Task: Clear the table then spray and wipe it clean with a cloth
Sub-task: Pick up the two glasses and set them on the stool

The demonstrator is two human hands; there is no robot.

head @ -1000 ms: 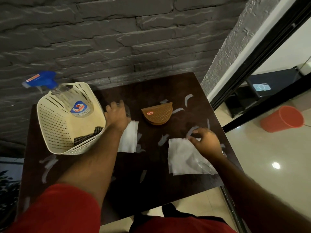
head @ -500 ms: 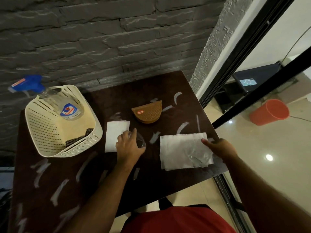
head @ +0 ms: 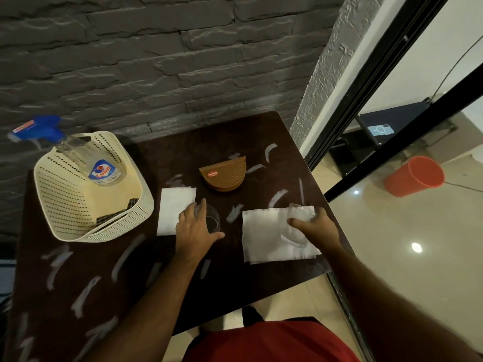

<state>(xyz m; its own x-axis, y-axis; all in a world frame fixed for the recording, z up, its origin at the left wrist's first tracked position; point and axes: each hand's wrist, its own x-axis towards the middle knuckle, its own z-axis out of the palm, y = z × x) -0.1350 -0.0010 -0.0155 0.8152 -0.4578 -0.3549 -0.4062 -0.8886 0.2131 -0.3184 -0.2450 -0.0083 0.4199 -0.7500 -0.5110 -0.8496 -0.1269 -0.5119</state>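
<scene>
head view: left hand (head: 196, 228) grips a clear glass (head: 211, 218) upright on the dark worktop (head: 183, 283); right hand (head: 317, 228) seems wrapped round a second glass (head: 296, 220) over a white napkin (head: 264, 236). cream basket (head: 65, 205) lies left, nearer the left hand.

A dark stone-brick wall (head: 156, 61) backs the scene; right, a black-framed glass door (head: 392, 82) and glossy tiled floor (head: 392, 244).
</scene>
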